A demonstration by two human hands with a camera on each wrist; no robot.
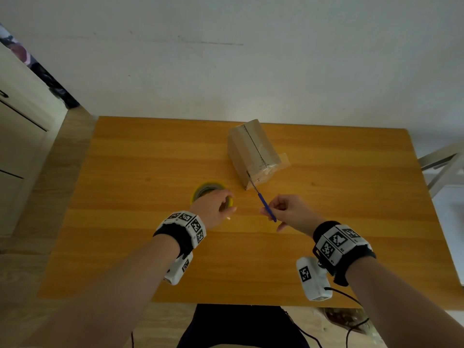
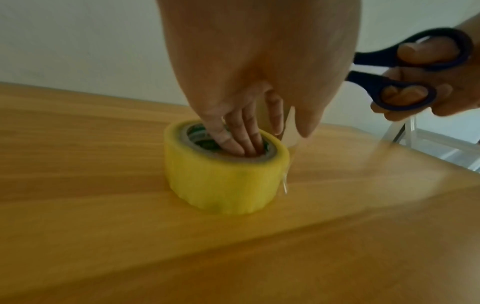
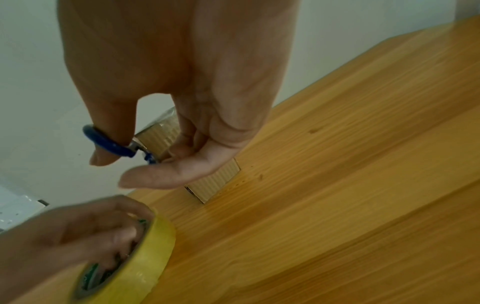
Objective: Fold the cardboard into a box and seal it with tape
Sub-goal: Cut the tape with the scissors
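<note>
A folded cardboard box (image 1: 253, 151) stands at the back middle of the wooden table (image 1: 150, 247). Clear tape runs along its top seam, and a loose tape flap (image 1: 282, 162) sticks out at its right. A yellow tape roll (image 1: 206, 190) lies flat on the table, nearer than the box and to its left. My left hand (image 1: 226, 205) has several fingers (image 2: 233, 139) down in the core of the tape roll (image 2: 226, 174), thumb outside the rim. My right hand (image 1: 273, 212) holds blue-handled scissors (image 1: 263, 202), fingers through the loops (image 2: 405, 67). The blades point at the box's near end.
The table's back edge meets a white wall. A white cabinet (image 1: 22, 121) stands to the left, and a pale metal frame (image 1: 442, 164) to the right. Cables hang below the table's near edge.
</note>
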